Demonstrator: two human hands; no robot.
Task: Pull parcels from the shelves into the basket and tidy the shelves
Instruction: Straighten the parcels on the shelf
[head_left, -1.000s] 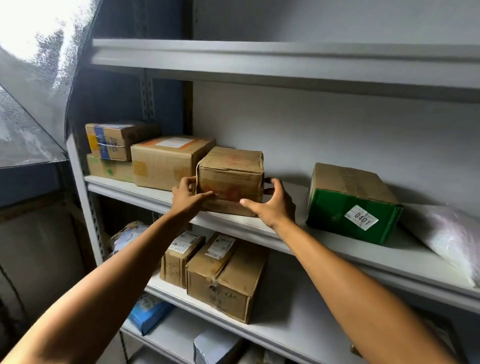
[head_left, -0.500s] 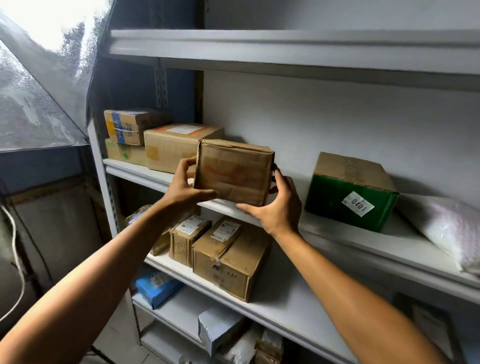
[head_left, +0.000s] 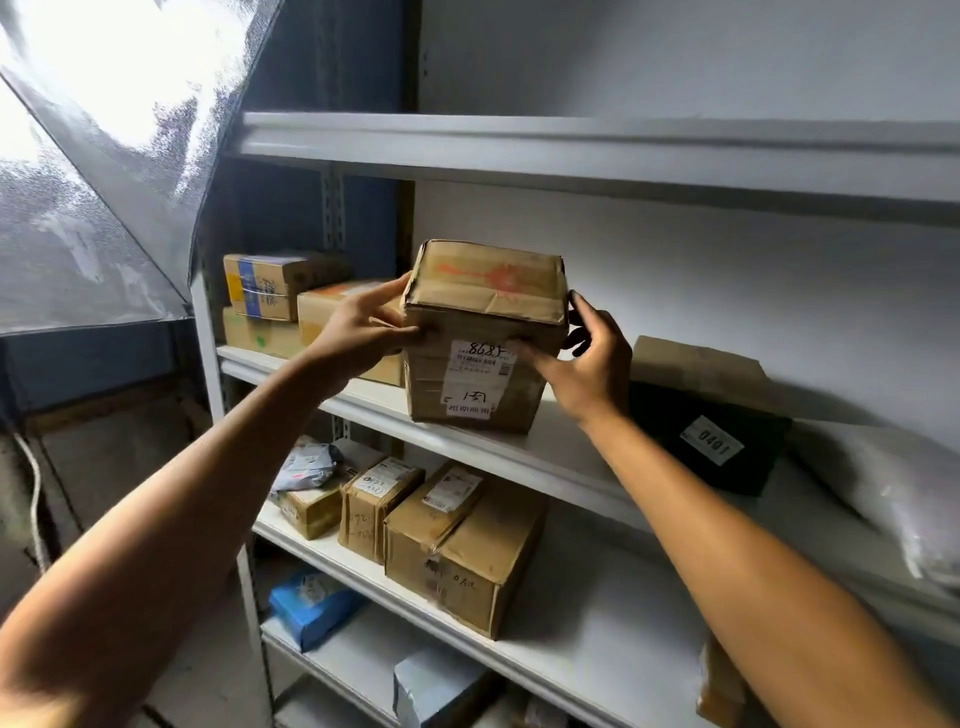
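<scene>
Since the labelled carton (head_left: 483, 332) sits upright on the mid shelf (head_left: 519, 457) edge, w/ left hand (head_left: 358, 327) at its 9 o'clock and right hand (head_left: 587, 358) at 3, both curled round it: keep grip even, pull straight out. Basket not in view.

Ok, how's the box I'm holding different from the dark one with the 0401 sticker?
The held box is plain brown; the 0401 box has a dark front under a brown top. Both hands grip the held box; nothing touches the 0401 box. Both carry white labels.
</scene>
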